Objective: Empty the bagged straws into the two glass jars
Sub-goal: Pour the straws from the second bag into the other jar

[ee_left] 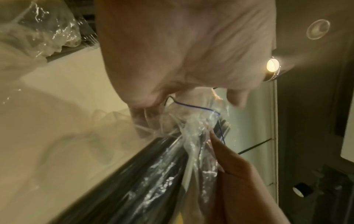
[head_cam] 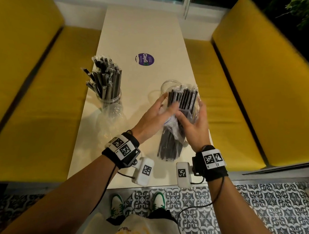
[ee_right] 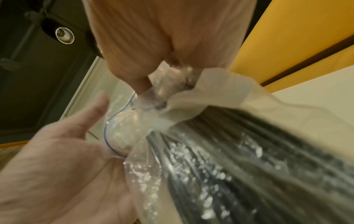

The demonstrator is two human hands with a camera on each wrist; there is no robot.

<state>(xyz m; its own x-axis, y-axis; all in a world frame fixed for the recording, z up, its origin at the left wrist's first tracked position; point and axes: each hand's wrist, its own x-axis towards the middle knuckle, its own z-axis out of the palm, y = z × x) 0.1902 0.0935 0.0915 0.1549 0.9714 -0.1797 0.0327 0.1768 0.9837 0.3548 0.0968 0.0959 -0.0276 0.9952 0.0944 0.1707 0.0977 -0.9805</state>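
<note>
A clear plastic bag of black straws (head_cam: pixel 170 144) is held above the cream table (head_cam: pixel 144 36), and the straws' upper ends (head_cam: pixel 185 97) stick out of its mouth. My right hand (head_cam: pixel 197 124) grips the bag from the right, with the thumb across the front. My left hand (head_cam: pixel 155 115) holds the bag's crumpled mouth from the left. The wrist views show the left hand (ee_left: pixel 182 45) and the right hand (ee_right: pixel 162 30) both pinching the plastic (ee_left: pixel 191 121) (ee_right: pixel 191 94). An empty glass jar (head_cam: pixel 166 85) stands just behind the bundle. The left jar (head_cam: pixel 111 100) is full of wrapped straws (head_cam: pixel 106 77).
An empty clear bag (head_cam: pixel 113 118) lies in front of the left jar. A purple round sticker (head_cam: pixel 144 59) marks the table's middle. Yellow bench seats (head_cam: pixel 35 102) (head_cam: pixel 248 103) flank the table. Patterned floor tiles (head_cam: pixel 252 209) lie below the table's near edge.
</note>
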